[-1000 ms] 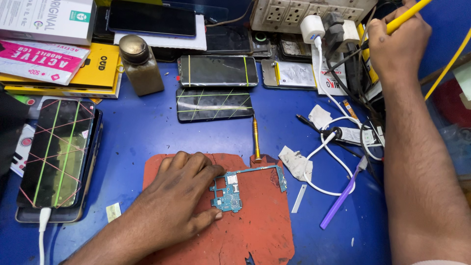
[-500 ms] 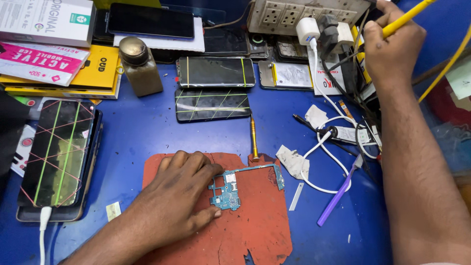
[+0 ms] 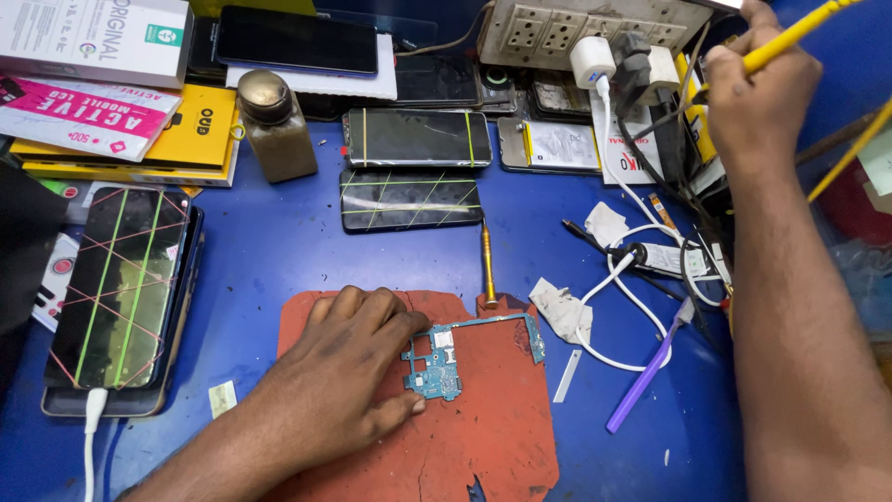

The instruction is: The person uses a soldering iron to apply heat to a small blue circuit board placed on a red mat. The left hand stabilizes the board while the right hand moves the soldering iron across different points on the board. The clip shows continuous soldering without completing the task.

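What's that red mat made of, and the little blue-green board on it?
The red mat looks like soft matte rubber or silicone, scuffed with ragged edges. The circuit board under the left hand seems rigid glossy laminate with tiny metal parts.

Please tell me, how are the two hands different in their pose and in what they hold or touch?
The left hand lies low and flat on the red mat, fingers touching the blue circuit board; the right hand is raised near the power strip. The left hand grips nothing; the right hand is closed around a yellow tool. Both are bare.
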